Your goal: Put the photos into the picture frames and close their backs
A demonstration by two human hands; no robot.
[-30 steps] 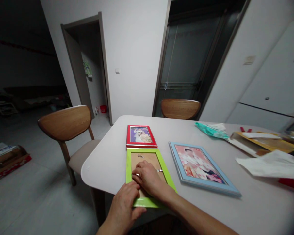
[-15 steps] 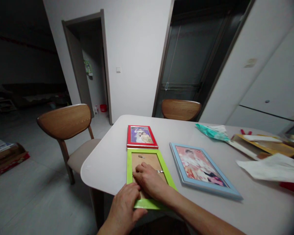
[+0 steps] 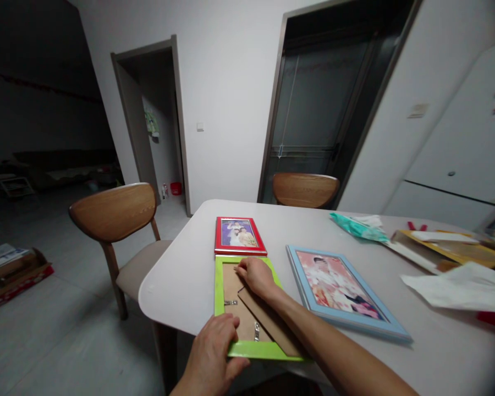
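A green picture frame (image 3: 219, 286) lies face down at the near edge of the white table (image 3: 181, 275), its brown backing board (image 3: 247, 324) showing with small metal clips. My right hand (image 3: 256, 275) rests at the frame's far edge, fingers curled against the top of the backing. My left hand (image 3: 213, 352) presses flat on the frame's near left corner. A brown easel stand (image 3: 272, 324) lies slanted across the backing, under my right forearm.
A red frame (image 3: 239, 235) with a photo lies just beyond the green one. A blue frame (image 3: 342, 289) with a photo lies to the right. Papers, a teal bag (image 3: 357, 226) and a yellow frame (image 3: 445, 245) sit far right. Two wooden chairs (image 3: 115, 214) stand around the table.
My right hand has moved from the middle of the backing board up to the frame's far edge, uncovering the easel stand and clips. My left hand stays at the near corner.
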